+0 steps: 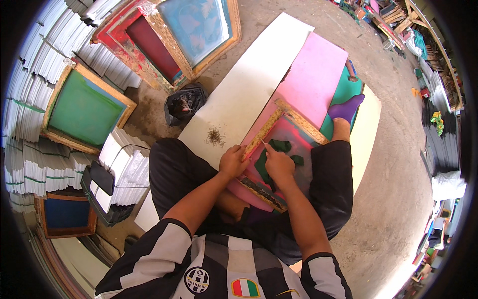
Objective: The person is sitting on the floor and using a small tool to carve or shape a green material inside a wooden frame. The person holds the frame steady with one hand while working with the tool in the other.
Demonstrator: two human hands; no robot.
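Note:
A wooden screen-printing frame (302, 125) with a pink-stained mesh lies tilted across my lap. My left hand (233, 162) is closed round the frame's left bar. My right hand (280, 163) is closed above the mesh, close to that same bar. From its fingers sticks the thin, pale tip of something small (263, 142); the rest is hidden in the hand. Beneath the right hand a crumpled dark green cloth (262, 167) rests on the mesh. A little heap of thin dark bits, like pulled staples (215, 136), lies on the white sheet (249, 84) to the left.
A hammer (352, 74) lies past my foot, by pink (313, 74) and green sheets. A black plastic bag (184, 103) stands left of the white sheet. More screen frames (87, 107) lean against stacked white sheets (30, 164) at the left.

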